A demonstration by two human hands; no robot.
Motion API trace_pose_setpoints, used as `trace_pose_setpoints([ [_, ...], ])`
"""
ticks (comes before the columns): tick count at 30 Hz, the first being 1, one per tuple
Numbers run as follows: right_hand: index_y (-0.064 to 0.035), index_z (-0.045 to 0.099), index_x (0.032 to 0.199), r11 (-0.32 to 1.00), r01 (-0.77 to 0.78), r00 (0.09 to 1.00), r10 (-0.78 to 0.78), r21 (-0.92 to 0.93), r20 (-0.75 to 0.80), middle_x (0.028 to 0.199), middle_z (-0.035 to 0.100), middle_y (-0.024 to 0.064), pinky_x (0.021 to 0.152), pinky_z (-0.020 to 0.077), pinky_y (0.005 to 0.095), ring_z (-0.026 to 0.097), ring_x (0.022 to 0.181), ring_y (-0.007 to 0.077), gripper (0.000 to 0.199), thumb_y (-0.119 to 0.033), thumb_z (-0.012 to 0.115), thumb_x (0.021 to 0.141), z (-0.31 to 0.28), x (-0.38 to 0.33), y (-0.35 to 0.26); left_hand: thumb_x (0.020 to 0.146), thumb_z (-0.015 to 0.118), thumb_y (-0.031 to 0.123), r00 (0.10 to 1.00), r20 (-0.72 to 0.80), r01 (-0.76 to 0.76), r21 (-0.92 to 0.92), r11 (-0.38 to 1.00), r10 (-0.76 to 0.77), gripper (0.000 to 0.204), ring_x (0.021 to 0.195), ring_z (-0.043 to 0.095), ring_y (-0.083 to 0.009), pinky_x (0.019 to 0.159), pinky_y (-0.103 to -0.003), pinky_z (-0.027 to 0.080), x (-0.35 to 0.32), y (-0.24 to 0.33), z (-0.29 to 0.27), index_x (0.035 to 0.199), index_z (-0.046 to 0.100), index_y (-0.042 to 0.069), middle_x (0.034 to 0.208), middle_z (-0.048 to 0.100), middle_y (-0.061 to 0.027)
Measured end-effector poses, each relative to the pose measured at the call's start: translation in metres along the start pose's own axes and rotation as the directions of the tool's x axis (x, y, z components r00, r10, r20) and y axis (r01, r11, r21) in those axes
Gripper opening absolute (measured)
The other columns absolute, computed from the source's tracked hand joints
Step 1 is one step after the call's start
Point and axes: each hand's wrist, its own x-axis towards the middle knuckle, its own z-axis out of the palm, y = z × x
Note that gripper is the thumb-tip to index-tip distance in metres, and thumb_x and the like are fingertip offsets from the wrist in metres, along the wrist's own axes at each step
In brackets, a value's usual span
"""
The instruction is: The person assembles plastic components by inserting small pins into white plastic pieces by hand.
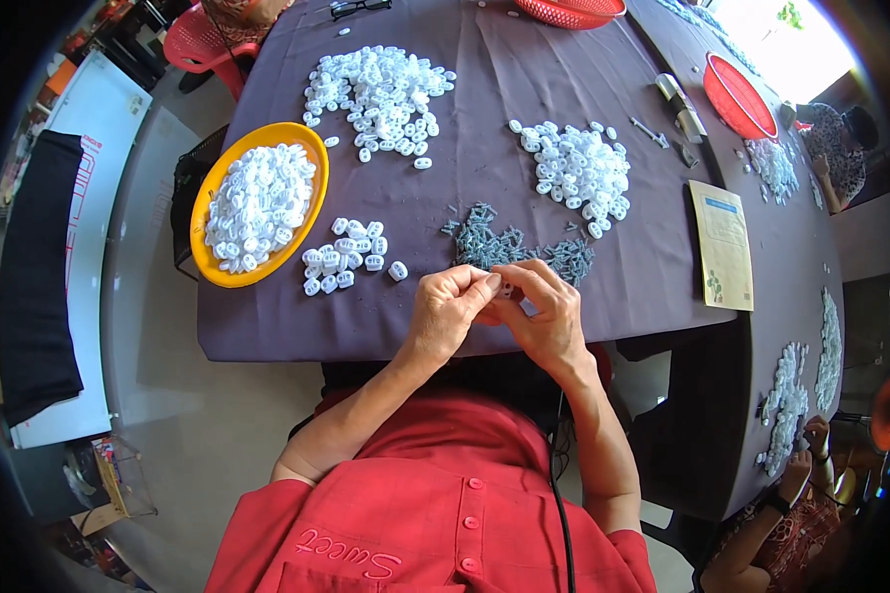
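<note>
The left hand and the right hand meet at the near edge of the purple-clothed table, fingertips pinched together on a small white plastic piece. Both hands grip it, and it is mostly hidden — its long axis and the way it points cannot be told.

Just beyond the hands lies a heap of small grey parts. To the left a yellow bowl is heaped full of white pieces, with a small cluster of white pieces between it and the hands. Farther off lie two loose piles — a large far pile and a right pile. Two red baskets, one at the far edge and one at far right, show nothing inside.
</note>
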Motion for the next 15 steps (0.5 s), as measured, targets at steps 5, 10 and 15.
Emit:
trace_pose_setpoints([
  [5,-0.0006,0.061,0.095,1.0,0.007,1.0,-0.007,-0.002,0.017,0.083,0.061,0.0099,0.06,0.0501,0.0284,0.062,0.069,0.0199,0.029,0.002,0.067,0.067,0.0011,-0.0007,0.0015,0.089,0.055,0.018,1.0,-0.03,0.002,0.003,1.0,-0.002,0.021,0.068,0.061,-0.0098,0.062,-0.023,0.054,-0.0024,0.0015,0.0026,0.088,0.061,-0.002,0.077,0.062,-0.0046],
  [10,-0.0005,0.061,0.094,0.999,0.039,0.999,-0.039,-0.023,0.009,0.081,0.061,0.0106,0.06,0.0501,0.0293,0.062,0.069,0.0225,0.026,0.001,0.064,0.068,0.0025,-0.001,0.0023,0.089,0.055,0.017,0.999,-0.041,0.008,-0.027,1.0,-0.009,0.02,0.066,0.06,-0.0094,0.06,-0.023,0.053,-0.0016,-0.0008,0.0024,0.085,0.061,-0.002,0.076,0.062,-0.0052],
  [15,-0.0002,0.06,0.091,0.998,0.064,0.998,-0.064,-0.026,0.023,0.079,0.06,0.011,0.058,0.0493,0.0309,0.061,0.067,0.0245,0.021,0.002,0.062,0.071,0.0033,-0.0017,0.0034,0.088,0.056,0.015,0.999,-0.051,0.015,-0.096,0.995,-0.02,0.018,0.064,0.06,-0.0091,0.059,-0.023,0.053,-0.0025,-0.0049,0.0032,0.083,0.061,-0.001,0.074,0.062,-0.0055],
])
